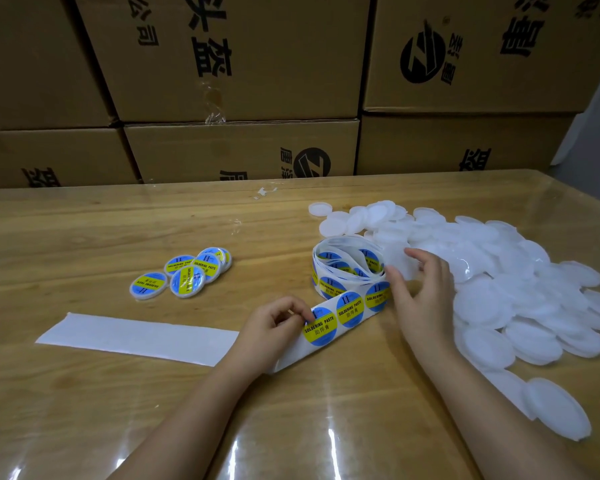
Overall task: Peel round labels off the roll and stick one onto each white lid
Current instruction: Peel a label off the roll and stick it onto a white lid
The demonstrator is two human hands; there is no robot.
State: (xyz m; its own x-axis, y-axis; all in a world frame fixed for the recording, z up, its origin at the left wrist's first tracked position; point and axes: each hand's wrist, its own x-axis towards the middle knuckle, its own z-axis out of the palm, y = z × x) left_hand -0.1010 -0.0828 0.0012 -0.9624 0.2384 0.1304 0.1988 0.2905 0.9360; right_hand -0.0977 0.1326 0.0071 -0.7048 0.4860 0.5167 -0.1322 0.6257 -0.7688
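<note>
1. Your table [118, 230] is glossy wood under a clear cover.
2. To your left lies a small cluster of labelled lids [184, 273], some overlapping.
3. Nearer you, a bare white backing strip [136, 336] lies flat.
4. The loose label roll [347, 271] stands mid-table, touching the pile of white lids [499, 271] that spreads to your right.
5. A small white scrap [265, 192] lies near the far edge.

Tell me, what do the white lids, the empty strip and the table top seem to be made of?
White lids: probably thin moulded plastic, slightly translucent, with raised rims. Empty strip: likely coated backing paper, smooth, flat white, lying limp. Table top: wood grain, seemingly under a clear glossy film that reflects light.
</note>
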